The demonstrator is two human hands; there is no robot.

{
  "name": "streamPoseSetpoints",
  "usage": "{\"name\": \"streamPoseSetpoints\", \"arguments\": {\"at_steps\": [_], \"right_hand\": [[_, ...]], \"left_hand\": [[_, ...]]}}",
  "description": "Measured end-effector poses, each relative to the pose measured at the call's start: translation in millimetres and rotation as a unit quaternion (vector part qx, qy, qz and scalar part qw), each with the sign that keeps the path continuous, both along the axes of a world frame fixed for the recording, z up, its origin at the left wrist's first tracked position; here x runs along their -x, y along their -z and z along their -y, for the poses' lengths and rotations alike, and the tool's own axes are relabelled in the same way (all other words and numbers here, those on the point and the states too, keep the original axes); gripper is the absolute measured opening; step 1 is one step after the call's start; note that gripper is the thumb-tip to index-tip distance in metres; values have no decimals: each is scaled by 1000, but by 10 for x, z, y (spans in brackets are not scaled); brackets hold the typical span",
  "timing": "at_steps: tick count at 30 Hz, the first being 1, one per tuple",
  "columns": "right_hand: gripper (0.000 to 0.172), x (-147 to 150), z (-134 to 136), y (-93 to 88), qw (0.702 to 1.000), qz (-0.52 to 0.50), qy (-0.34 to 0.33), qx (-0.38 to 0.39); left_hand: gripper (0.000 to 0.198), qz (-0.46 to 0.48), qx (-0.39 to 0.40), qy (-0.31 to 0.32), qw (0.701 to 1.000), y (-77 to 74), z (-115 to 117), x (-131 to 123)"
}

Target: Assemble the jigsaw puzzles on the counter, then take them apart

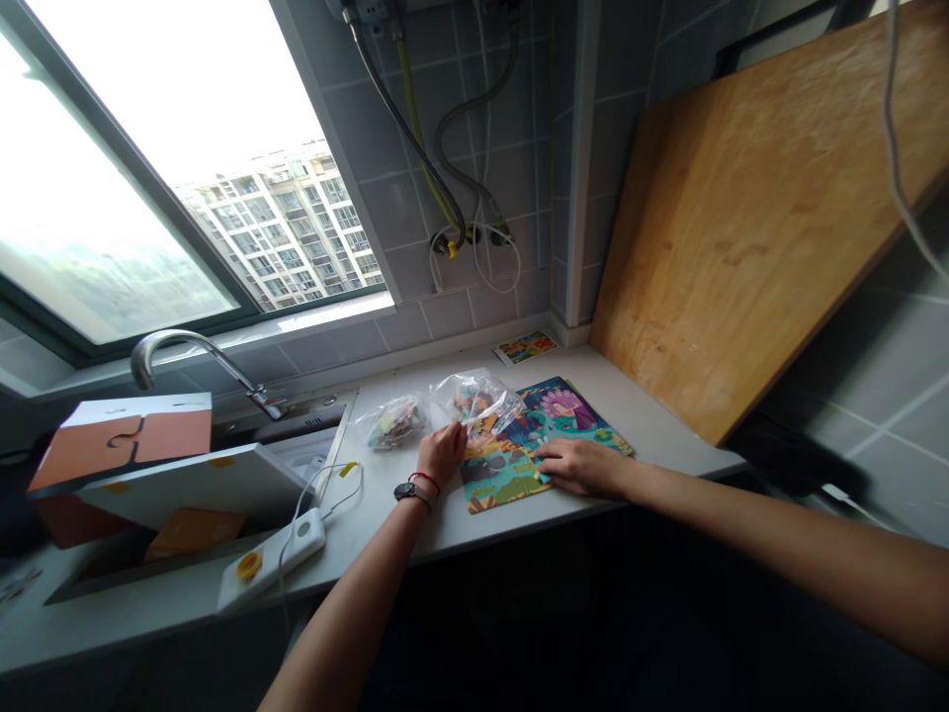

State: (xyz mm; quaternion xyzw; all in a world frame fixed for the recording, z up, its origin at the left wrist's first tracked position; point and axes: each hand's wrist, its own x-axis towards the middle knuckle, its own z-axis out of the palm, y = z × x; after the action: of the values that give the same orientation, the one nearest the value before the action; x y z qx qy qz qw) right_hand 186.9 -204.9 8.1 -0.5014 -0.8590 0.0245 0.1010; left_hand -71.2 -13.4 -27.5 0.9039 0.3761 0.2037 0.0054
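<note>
A colourful jigsaw board (570,415) lies flat on the white counter (652,425). My right hand (582,465) rests on its near edge, fingers together and pressed on a small blue piece. My left hand (443,452), with a watch and red string at the wrist, is curled at the board's left edge, beside a clear bag of puzzle pieces (478,399). What its fingers hold is hidden. A second clear bag of pieces (391,421) lies a little further left.
A large wooden board (756,218) leans on the tiled wall at right. A small picture card (526,346) lies by the wall. At left are a sink with a tap (185,356), an orange and white puzzle box (123,440), and a white power strip (271,559).
</note>
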Motion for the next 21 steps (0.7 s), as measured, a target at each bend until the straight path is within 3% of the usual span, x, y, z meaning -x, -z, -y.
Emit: {"name": "streamPoseSetpoints", "arguments": {"at_steps": [8,12,15,18,21], "right_hand": [[19,39,-27,-59,998,-41,45,26],[20,-16,-179,-163,981,-171,81,46],[26,-71,-301,-259,962,-241,130,10],[31,-117,-344,-244,968,-205,140,-29],[31,-143,-297,-97,991,-82,102,-3]], "left_hand": [[34,1,5,0,1000,-14,2,-3],[34,3,5,-1,1000,-26,8,-7],[34,5,4,0,1000,-29,8,-9],[35,7,4,1,1000,-26,4,-10],[35,8,5,2,1000,-18,-1,-9]]}}
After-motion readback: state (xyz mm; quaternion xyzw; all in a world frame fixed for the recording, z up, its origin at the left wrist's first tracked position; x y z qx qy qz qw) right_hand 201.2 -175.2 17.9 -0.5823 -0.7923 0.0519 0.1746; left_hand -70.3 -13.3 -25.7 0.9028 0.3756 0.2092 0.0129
